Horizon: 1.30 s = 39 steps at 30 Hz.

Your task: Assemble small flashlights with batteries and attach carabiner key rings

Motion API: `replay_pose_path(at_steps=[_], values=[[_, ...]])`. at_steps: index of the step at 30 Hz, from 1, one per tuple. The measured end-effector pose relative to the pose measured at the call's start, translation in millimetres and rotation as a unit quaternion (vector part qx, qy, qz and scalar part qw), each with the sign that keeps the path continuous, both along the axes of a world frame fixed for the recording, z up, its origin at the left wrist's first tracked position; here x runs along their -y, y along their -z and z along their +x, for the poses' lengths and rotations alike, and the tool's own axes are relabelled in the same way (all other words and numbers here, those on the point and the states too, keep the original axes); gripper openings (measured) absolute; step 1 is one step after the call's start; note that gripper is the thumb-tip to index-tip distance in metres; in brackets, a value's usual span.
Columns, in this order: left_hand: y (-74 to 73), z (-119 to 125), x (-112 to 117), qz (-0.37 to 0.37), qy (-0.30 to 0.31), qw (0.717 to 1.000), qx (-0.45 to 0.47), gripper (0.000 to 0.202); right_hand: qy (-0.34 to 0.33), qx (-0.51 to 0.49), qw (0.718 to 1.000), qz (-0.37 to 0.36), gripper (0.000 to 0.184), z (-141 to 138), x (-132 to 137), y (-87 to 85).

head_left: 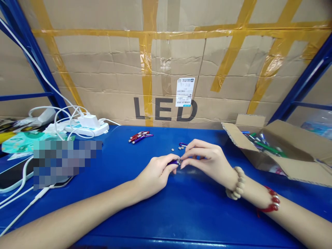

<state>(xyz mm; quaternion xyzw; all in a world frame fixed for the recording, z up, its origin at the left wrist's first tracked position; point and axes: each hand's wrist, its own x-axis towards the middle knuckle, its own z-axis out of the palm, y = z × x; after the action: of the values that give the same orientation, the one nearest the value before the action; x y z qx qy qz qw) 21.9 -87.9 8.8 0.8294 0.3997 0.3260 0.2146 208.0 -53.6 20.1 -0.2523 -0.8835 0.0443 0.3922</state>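
My left hand (154, 174) is closed around a small purple flashlight tube (173, 162), its silver open end pointing right. At that end, my right hand (204, 155) brings its thumb and index fingertip together in a pinch. Whatever lies between those fingertips is too small to make out. Just behind the hands, a loose button cell (172, 149) lies on the blue table, and a few more button cells (181, 148) lie to its right. A purple carabiner clip (183, 144) shows partly behind my right hand. Farther back lie several red and purple mini flashlights (140, 137) with clips.
On the right stands an open cardboard box (306, 169) holding green and blue tubes. At left are a white power strip (101, 129), a charger, cables, a phone (15, 174) and a green packet (20, 142). A large taped carton (116, 69) walls off the back.
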Motion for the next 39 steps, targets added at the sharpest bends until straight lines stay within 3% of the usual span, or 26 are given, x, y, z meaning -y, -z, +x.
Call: replay_pose_path(at_steps=[7,15,18,21,23,35,39], values=[[7.8,-3,2,-0.036,0.026,0.998,0.040,0.012,-0.023,-0.034,0.999,-0.036,0.018,-5,5,0.8],[9.4,-5,4,0.017,0.022,0.999,0.020,0.022,-0.006,-0.042,0.995,-0.089,0.013,-8,7,2.5],[9.8,-5,4,0.032,0.025,0.999,0.003,0.024,0.010,-0.052,0.978,-0.201,0.019,-10,7,2.3],[10.9,-6,4,0.048,0.030,0.998,-0.019,0.027,0.024,-0.039,0.931,-0.362,0.027,-11,6,2.1],[11.5,-6,3,0.058,0.029,0.997,-0.031,0.028,0.030,-0.034,0.908,-0.415,0.030,-11,5,2.1],[7.7,-3,1,0.019,-0.002,1.000,-0.012,0.021,0.008,-0.023,0.911,-0.411,0.028,-6,-3,-0.4],[8.7,-4,2,0.027,0.019,0.999,-0.014,0.025,-0.013,-0.021,0.911,-0.411,0.031,-7,-2,-0.3]])
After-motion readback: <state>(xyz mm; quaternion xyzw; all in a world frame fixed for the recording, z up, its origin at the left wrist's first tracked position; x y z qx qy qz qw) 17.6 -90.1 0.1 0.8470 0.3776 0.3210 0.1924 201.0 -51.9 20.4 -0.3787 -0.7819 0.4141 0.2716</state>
